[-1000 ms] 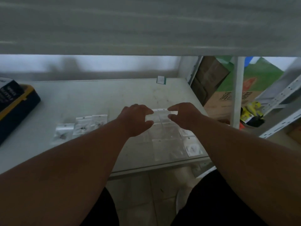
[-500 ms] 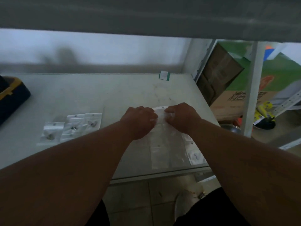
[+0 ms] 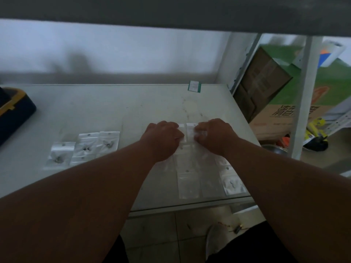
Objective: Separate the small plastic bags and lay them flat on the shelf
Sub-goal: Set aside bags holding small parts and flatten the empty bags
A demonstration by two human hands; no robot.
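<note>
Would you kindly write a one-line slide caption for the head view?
Both hands, left hand and right hand, pinch a strip of small plastic bags on the white shelf.

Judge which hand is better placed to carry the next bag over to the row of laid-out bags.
Left, probably. The left hand grips the bags on the side nearer the row; the right hand would have to cross over it.

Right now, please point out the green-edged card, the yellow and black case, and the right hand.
green-edged card (image 3: 194, 86), head view, its pale centre.
yellow and black case (image 3: 17, 115), head view, its dark side.
right hand (image 3: 214, 136), head view, its back.
</note>
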